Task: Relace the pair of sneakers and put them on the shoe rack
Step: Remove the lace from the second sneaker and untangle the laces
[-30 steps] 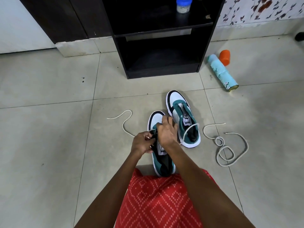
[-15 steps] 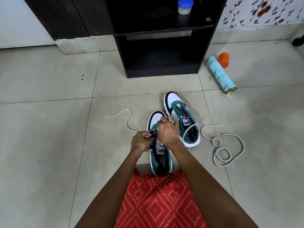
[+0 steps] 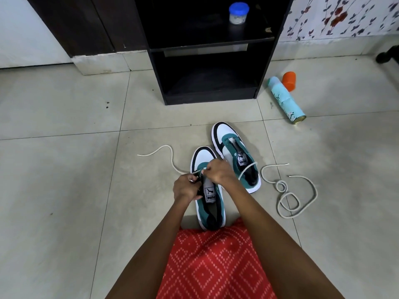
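Note:
Two teal, white and black sneakers stand on the tiled floor. The near sneaker lies under both hands. My left hand grips its left eyelet edge beside the tongue. My right hand pinches the white lace at the lower eyelets; one end of that lace trails left on the floor, the other drapes right over the far sneaker, which has no lace in its eyelets. A second white lace lies coiled on the floor to the right. The black shoe rack stands straight ahead.
A small blue-lidded jar sits on the rack's upper shelf. A light blue spray can lies on the floor at the right, with an orange cap beside it. My red patterned garment fills the bottom middle.
Both hands stay on the near sneaker's lower eyelets with only small finger shifts. The view has tilted slightly; the laces on the floor have not moved.

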